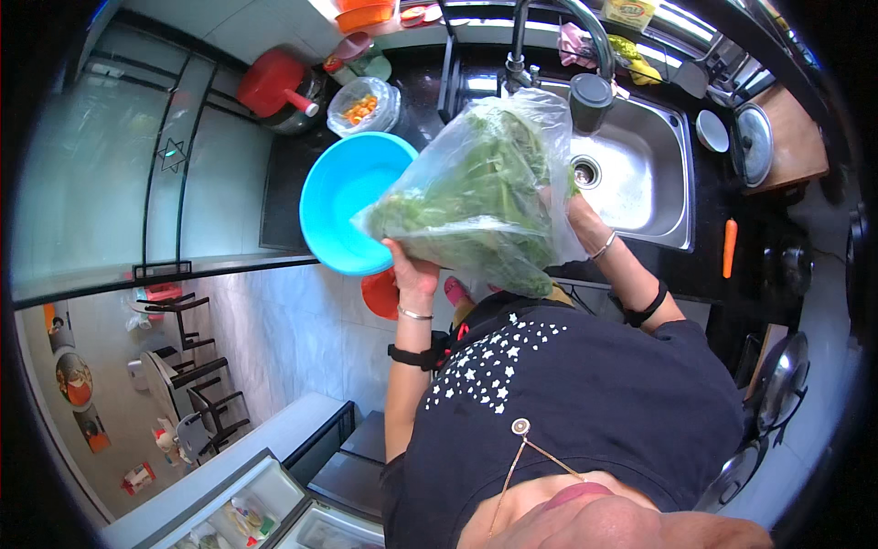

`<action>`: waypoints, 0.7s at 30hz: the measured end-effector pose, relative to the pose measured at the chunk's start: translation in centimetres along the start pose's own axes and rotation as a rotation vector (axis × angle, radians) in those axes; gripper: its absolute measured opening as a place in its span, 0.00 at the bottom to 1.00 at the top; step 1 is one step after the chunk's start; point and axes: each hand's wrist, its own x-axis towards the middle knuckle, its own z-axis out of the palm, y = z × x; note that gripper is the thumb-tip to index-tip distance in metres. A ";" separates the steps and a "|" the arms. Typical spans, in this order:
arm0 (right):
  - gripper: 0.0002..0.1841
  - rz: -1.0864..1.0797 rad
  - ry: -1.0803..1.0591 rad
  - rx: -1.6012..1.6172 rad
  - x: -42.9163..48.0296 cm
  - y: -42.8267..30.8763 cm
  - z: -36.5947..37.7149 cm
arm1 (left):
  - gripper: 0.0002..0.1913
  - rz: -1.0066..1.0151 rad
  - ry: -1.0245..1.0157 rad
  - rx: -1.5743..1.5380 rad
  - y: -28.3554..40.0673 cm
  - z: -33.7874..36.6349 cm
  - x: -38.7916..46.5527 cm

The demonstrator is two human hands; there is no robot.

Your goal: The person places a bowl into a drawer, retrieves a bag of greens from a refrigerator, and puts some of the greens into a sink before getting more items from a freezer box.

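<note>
A large clear plastic bag of leafy greens (480, 185) hangs between my hands, partly over the rim of a blue plastic basin (336, 199) and the near left edge of the sink. My left hand (413, 271) grips the bag's lower left corner, thumb on top. My right hand (566, 206) reaches inside the bag's open side; its fingers are hidden among the leaves and plastic, so its grip cannot be told. To the right of the bag is the stainless steel sink (645, 178), its drain showing.
A dark lidded container (591, 99) stands by the faucet (518, 55). A carrot (730, 247) lies on the right counter, near a white bowl (712, 130) and a metal lid (754, 144). Behind the basin sit a bagged container of orange pieces (362, 108) and a red pan (271, 82).
</note>
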 end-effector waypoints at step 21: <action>0.12 0.356 0.452 0.347 13.1 16.3 -18.4 | 0.22 -0.043 0.122 0.134 -0.2 -3.1 3.3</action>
